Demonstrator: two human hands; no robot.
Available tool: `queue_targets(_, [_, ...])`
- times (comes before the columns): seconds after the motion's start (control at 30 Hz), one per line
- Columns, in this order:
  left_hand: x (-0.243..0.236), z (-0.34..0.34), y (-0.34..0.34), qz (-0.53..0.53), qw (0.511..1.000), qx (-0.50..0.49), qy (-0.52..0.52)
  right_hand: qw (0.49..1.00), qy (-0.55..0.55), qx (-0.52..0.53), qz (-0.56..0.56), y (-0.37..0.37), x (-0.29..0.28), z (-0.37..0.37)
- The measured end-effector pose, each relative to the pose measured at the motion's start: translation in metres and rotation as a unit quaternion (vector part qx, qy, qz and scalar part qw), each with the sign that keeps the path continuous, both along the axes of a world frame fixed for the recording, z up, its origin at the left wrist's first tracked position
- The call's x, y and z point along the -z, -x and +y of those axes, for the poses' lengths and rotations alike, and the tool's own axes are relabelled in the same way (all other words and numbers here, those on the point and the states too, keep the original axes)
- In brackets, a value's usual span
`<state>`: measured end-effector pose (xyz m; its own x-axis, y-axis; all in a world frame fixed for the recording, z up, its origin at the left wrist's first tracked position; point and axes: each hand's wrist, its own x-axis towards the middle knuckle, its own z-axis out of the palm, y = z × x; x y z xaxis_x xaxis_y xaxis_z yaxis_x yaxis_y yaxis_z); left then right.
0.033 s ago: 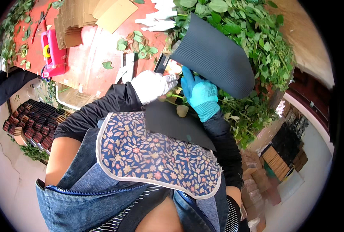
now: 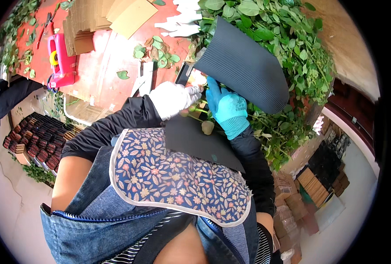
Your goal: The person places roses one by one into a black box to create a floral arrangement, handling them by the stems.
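My left hand [image 2: 174, 99], in a white glove, has its fingers curled and pressed together beside a pale pink flower [image 2: 198, 78]. What lies inside those fingers is hidden. From the right, my right hand [image 2: 229, 105], in a blue glove, meets the same spot; its fingers are close together and their grip is hidden. Green stems [image 2: 198, 108] show between the hands, and a cream rose head [image 2: 207, 127] hangs just below. Beyond my right hand rests a dark ribbed sheet [image 2: 246, 66]. A smooth black sheet [image 2: 200, 141] lies across my lap, over a floral apron [image 2: 169, 180].
Leafy stems [image 2: 288, 48] cover the table's right side. A black device [image 2: 184, 74] and a metal strip [image 2: 147, 75] lie by my left hand. Farther left are loose leaves [image 2: 158, 52], a pink tape dispenser [image 2: 62, 64], red-handled pliers [image 2: 45, 30] and cardboard pieces [image 2: 78, 26].
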<state>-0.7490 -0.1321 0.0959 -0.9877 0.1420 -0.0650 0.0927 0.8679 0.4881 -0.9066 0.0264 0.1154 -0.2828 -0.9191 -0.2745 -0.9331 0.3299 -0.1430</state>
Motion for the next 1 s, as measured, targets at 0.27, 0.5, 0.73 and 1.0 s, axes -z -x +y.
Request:
queue_targets(0.27, [-0.007,0.003,0.006,0.012,1.000,-0.011,0.016,0.992,0.120,-0.035,0.009,0.006,0.009,0.009])
queue_targets(0.5, [-0.004,0.015,0.014,-0.047,0.993,-0.105,-0.018,0.995,0.085,0.017,-0.050,0.006,-0.012,0.000])
queue_targets(0.73, [0.016,0.012,0.014,-0.033,0.996,-0.082,-0.020,0.905,0.307,0.280,-0.088,0.050,-0.116,0.055])
queue_targets(1.0, [0.036,-0.005,0.021,-0.125,0.990,-0.068,0.019,0.587,0.525,0.316,-0.530,0.116,-0.060,0.040])
